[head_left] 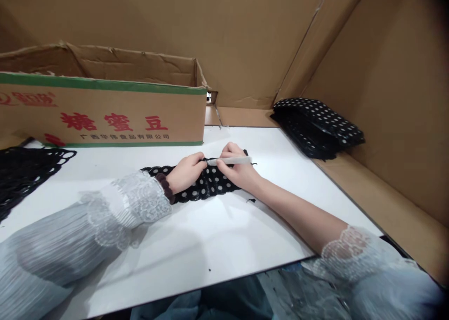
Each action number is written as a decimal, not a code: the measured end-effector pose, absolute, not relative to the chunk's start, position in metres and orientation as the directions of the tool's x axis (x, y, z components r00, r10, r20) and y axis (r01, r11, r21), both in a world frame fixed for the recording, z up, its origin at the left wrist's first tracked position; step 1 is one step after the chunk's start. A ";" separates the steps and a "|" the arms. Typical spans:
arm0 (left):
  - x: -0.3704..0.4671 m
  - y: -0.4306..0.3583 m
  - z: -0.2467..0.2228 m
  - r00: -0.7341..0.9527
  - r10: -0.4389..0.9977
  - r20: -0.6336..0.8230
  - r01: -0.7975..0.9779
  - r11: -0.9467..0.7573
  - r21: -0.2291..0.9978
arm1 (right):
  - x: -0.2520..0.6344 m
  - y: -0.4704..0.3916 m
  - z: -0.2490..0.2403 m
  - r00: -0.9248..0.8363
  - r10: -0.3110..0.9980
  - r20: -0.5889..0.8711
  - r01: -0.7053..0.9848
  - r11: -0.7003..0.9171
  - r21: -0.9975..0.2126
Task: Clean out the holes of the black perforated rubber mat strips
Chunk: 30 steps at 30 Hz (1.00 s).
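Observation:
A strip of black fabric with white dots (213, 182) lies across the white table, its edge scalloped. My left hand (187, 171) rests on its left part, thumb and fingers pressed together at the upper edge of the cloth. In my right hand (238, 168) is a slim whitish tool (233, 160), gripped near its middle, with its tip pointing left beside my left fingertips. What kind of tool it is cannot be made out. A small black scrap (251, 200) lies just below my right wrist.
An open cardboard box (133, 114) with red lettering stands at the back left. Black openwork fabric (24, 175) lies at the left edge. A folded pile of dotted black fabric (319, 126) sits at the back right, against cardboard walls (393, 90).

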State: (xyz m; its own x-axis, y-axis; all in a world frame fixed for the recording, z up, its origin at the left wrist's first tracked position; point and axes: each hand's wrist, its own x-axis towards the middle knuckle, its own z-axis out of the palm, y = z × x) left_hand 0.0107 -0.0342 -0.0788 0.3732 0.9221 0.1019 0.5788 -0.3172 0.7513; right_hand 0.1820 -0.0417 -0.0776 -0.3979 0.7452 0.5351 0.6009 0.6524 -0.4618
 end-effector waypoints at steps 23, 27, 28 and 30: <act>0.003 -0.031 -0.079 0.539 0.841 0.047 0.497 -0.362 0.788 | 0.213 -0.027 -0.056 -0.508 0.862 0.013 0.424 0.263 -0.867; -0.001 -0.030 -0.073 0.608 0.793 0.033 0.515 -0.425 0.745 | 0.209 -0.031 -0.053 -0.481 0.869 0.117 0.460 0.364 -0.810; -0.002 -0.030 -0.071 0.637 0.770 0.021 0.516 -0.447 0.731 | 0.208 -0.031 -0.052 -0.481 0.866 0.135 0.463 0.382 -0.800; -0.003 -0.030 -0.068 0.673 0.740 0.000 0.520 -0.473 0.711 | 0.207 -0.033 -0.051 -0.486 0.860 0.158 0.475 0.411 -0.778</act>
State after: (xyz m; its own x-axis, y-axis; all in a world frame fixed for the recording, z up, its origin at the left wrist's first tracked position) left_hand -0.0035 -0.0304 -0.0680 0.6728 0.7398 0.0000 0.5200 -0.4729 0.7113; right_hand 0.2075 -0.0330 -0.0511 -0.4856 0.8598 0.1577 0.4747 0.4109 -0.7784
